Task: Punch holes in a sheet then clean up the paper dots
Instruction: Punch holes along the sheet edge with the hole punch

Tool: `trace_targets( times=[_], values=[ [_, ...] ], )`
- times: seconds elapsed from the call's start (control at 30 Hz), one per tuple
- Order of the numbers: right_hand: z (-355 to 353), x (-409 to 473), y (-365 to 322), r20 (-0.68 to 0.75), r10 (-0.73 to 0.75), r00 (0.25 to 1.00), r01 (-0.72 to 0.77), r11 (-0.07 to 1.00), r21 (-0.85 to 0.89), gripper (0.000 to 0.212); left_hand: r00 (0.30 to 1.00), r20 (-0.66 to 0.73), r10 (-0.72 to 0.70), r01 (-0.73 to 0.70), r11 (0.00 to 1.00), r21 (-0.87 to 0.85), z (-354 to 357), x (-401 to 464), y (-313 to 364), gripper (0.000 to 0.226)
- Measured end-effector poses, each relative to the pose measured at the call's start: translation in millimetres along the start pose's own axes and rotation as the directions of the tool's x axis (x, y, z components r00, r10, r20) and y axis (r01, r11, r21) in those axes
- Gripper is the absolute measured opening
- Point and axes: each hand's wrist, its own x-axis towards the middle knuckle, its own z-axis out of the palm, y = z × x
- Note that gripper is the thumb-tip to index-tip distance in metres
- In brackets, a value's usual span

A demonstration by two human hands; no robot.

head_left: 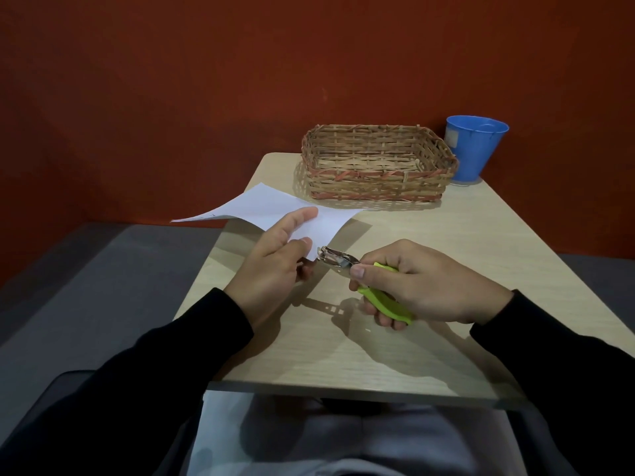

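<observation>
A white paper sheet [261, 204] is held above the table's left part by my left hand [275, 262], thumb on top and fingers under its near corner. My right hand [422, 283] grips a hole punch [364, 280] with green handles and a metal head. The metal jaw sits at the sheet's near corner, right beside my left thumb. One tiny white speck [367, 330] lies on the table below my right hand; it may be a paper dot.
A woven wicker basket [378, 166] stands at the back of the light wooden table [446, 242], with a blue plastic cup [476, 149] to its right. The red wall is behind. My lap is below the near table edge.
</observation>
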Motion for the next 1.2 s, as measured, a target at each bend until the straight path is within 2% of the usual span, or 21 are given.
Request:
trace_targets(
  times=[0.3,0.53,0.83,1.2],
  values=[
    [1,0,-1,0.001,0.012,1.0,-0.012,1.0,0.003,0.042,1.0,0.013,0.013,-0.013,1.0,0.022,5,-2,2,0.041],
    [3,-1,-4,0.006,-0.003,1.0,0.003,1.0,-0.029,0.038,1.0,0.023,0.002,-0.002,1.0,0.004,7,1,-2,0.041],
    [4,0,-2,-0.007,-0.018,1.0,0.017,0.998,-0.068,0.039,0.999,0.014,-0.031,0.032,0.993,-0.112,9,3,-7,0.041],
    [4,2,-2,-0.017,-0.023,1.0,0.021,0.995,-0.095,0.041,0.998,0.042,-0.038,0.044,0.985,-0.169,11,6,-9,0.04]
  ],
)
